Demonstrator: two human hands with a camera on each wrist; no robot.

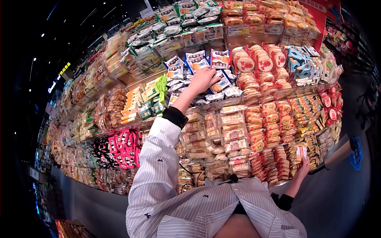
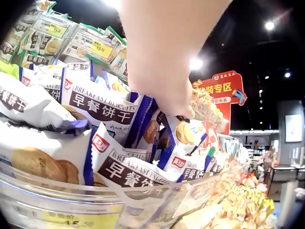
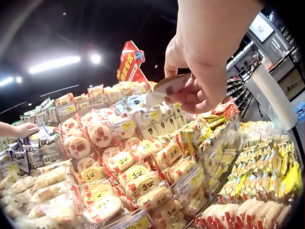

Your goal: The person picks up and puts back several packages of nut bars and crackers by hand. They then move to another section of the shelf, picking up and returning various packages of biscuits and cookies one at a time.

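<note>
My left hand (image 1: 203, 81) reaches over white-and-blue packets of breakfast biscuits (image 1: 196, 62) in a bin on the middle tier. In the left wrist view its fingers point down onto the packets (image 2: 97, 105), and the fingertips are partly hidden. My right hand (image 1: 302, 168) pinches a small flat snack packet (image 3: 164, 90) between thumb and fingers. That packet shows a pale back with fine print and is held up above the right part of the display. Under the right hand, rows of yellow-wrapped snacks (image 3: 259, 167) fill the bins.
Round crackers in red-and-clear bags (image 1: 260, 63) stand right of the biscuits. Clear plastic bin fronts (image 2: 143, 193) with price labels (image 2: 81, 217) edge the tiers. A red sign (image 1: 317, 20) rises at the back. A pale cylindrical post (image 3: 271, 93) stands at the right end.
</note>
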